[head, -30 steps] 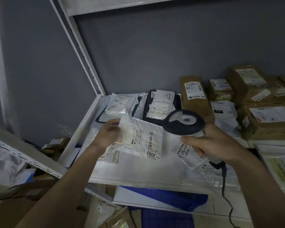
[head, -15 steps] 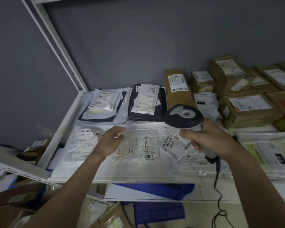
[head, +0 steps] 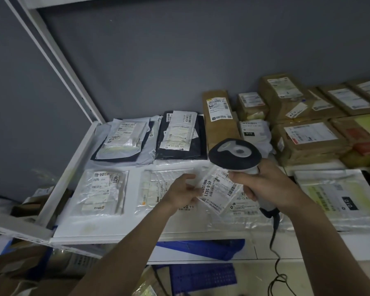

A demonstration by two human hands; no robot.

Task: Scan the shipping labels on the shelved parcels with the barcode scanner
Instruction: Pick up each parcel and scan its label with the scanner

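We see the right hand [head: 267,189] wrapped tight around the handle of the barcode scanner [head: 235,153], its dark head tilted down and left over the near middle of the white shelf [head: 77,161]. The scanner cable [head: 275,253] drops off the handle toward the floor. The left hand [head: 183,193] pinches the left edge of a clear poly mailer [head: 217,190], fingers curled on it, lifting it slightly off the shelf; its label reads 45-6-5621 and sits right under the scanner head, between both hands.

Left of that, lying flat on the near row: a clear bag with a 4011 label [head: 100,191] at the near left, and another clear bag [head: 156,189] just beside it, partly covered by the left hand. Far row: a white-grey mailer [head: 124,139] at the left, a black mailer [head: 181,137] with white labels next to it, then a tall brown kraft parcel [head: 219,118] leaning by the wall.

Further right we see stacked cardboard boxes [head: 308,135] with white labels, a small white bag marked 010 [head: 253,131] in front of them, and a large translucent mailer [head: 338,197] at the near right, also marked 010. Below the shelf a blue plastic crate [head: 201,276] shows at the near edge. Grey wall [head: 179,60] behind everything.
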